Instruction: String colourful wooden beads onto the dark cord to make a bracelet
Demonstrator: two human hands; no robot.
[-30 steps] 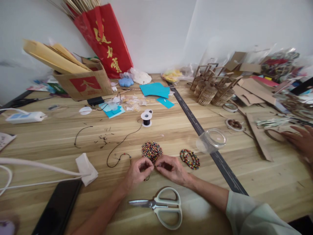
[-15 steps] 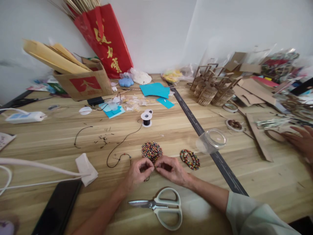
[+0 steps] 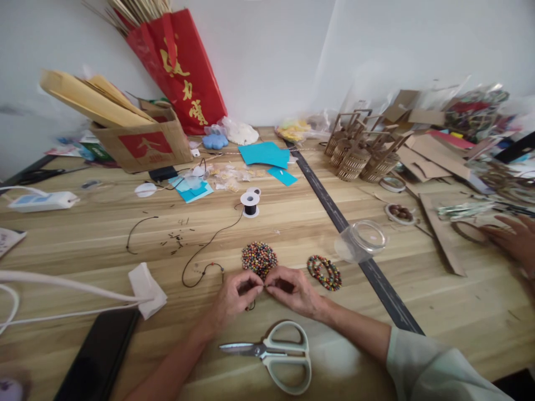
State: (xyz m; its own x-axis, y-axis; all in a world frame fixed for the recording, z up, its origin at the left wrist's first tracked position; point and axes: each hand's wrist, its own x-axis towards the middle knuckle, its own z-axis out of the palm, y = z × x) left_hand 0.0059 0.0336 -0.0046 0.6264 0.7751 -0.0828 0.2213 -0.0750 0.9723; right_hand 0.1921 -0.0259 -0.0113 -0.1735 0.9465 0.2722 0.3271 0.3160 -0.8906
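My left hand (image 3: 238, 292) is closed in a pinch on a thin black cord (image 3: 203, 274), whose short end shows just below the fingers. Fingertip to fingertip with it, my right hand (image 3: 295, 289) pinches something too small to make out. Right behind the fingers lies a round pile of multicoloured beads (image 3: 259, 258). The cord carries a few small beads and loops back to a white spool (image 3: 250, 205) wound with black cord. A coiled beaded bracelet (image 3: 324, 272) rests right of my right hand. Scissors with pale handles (image 3: 276, 352) lie in front of both hands.
A clear plastic container (image 3: 363, 240) stands at the right, near a dark strip (image 3: 334, 207) across the table. Another person's hand (image 3: 514, 239) is at the right edge. A phone (image 3: 98, 353) and white cables (image 3: 75, 280) lie left. Small bamboo baskets (image 3: 355, 159) stand behind.
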